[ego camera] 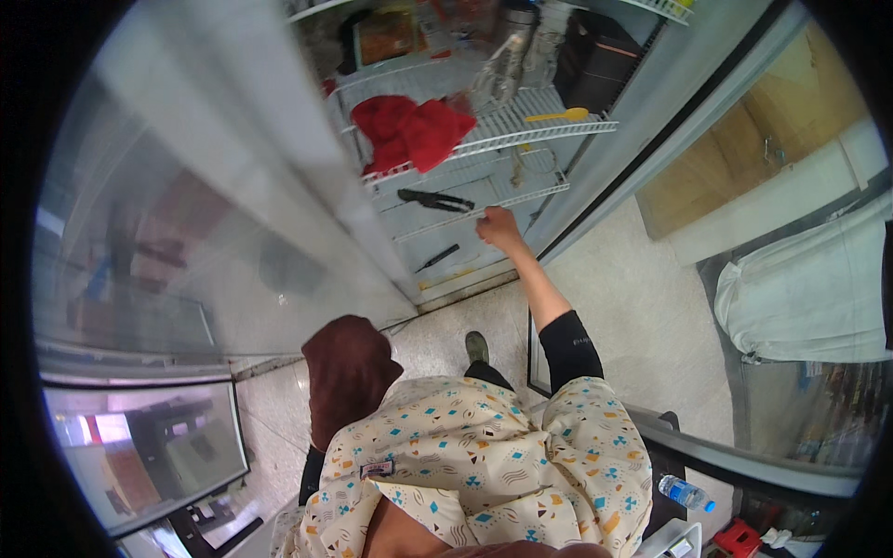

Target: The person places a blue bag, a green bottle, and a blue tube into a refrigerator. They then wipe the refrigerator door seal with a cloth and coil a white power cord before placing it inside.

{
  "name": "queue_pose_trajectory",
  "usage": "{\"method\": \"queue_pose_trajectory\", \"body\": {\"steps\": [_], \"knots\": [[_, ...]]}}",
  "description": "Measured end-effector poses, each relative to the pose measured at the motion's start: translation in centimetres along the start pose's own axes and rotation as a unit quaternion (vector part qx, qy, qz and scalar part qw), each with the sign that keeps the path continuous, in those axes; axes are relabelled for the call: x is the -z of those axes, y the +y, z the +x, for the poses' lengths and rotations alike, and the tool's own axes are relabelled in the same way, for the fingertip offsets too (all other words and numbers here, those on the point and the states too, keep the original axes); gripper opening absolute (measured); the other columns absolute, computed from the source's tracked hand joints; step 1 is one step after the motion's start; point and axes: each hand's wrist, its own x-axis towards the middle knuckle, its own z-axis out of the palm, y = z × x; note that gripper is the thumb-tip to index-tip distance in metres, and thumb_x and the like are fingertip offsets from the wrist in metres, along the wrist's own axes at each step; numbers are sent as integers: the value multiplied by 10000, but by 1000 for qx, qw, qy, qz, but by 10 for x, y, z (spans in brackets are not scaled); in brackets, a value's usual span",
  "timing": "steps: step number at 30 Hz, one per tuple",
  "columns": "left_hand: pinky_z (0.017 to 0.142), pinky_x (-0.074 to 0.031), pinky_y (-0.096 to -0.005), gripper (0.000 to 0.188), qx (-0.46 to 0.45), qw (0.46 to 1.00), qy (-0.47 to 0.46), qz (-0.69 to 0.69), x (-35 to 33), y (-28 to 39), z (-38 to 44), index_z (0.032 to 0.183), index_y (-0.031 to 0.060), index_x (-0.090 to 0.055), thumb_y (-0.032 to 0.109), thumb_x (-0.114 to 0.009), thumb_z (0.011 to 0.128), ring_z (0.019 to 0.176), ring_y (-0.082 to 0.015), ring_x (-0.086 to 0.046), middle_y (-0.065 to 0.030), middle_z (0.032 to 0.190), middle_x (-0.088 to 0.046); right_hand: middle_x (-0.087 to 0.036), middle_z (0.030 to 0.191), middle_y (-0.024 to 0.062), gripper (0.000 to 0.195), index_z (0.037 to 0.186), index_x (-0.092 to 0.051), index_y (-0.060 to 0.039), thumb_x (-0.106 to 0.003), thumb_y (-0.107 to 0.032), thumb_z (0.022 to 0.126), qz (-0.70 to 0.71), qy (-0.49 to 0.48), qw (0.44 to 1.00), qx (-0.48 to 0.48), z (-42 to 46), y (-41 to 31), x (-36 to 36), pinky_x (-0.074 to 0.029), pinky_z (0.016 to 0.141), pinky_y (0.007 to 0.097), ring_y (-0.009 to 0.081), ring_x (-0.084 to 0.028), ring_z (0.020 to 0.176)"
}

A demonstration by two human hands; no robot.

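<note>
My right hand is curled with its fingers closed, at the front rail of the lower white wire shelf in an open glass-door cabinet. Whether it grips the rail cannot be told. Just left of it lies a black plier-like hand tool. Below, on the cabinet floor, is a slim black tool. On the shelf above, a red cloth hangs over the front edge, and a yellow plastic spoon lies to the right. A brown cloth covers the end of my left arm, hiding my left hand.
A black box and a clear plastic-wrapped item stand on the upper shelf. Large glass panels rise at left. A white cloth bundle is at right. A water bottle lies behind me at lower right.
</note>
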Motion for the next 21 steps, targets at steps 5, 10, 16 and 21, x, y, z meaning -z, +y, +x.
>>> {"method": "queue_pose_trajectory", "body": {"steps": [5,10,16,21], "knots": [[758,-455,-300,276,68,997,-27,6,-38,-3,25,985,50,-539,145,-655,752,861,-203,-549,-36,902,-547,-584,729,219,128,747,-601,5,-544,-108,731,-102,127,985,-52,78,86,38,-498,628,432,349,-597,670],[758,-455,-303,283,141,990,-27,9,-67,-3,39,988,50,-537,149,-655,751,862,-207,-550,-40,904,-549,-621,1011,138,218,992,-621,-46,-554,-158,817,-199,92,967,-133,152,126,42,-507,766,399,275,-600,919],[758,-455,-306,291,170,984,-39,26,-82,3,73,993,49,-536,153,-656,748,864,-212,-551,-45,906,-550,-597,1037,82,236,1025,-580,-61,-526,-213,852,-188,352,915,60,215,202,13,-478,823,407,233,-570,976],[758,-455,-309,298,187,981,-43,28,-91,2,80,996,49,-534,156,-656,747,865,-216,-552,-49,908,-551,-609,949,79,215,960,-591,-59,-570,-207,806,-222,325,900,188,231,212,14,-467,810,440,254,-578,943]]}}
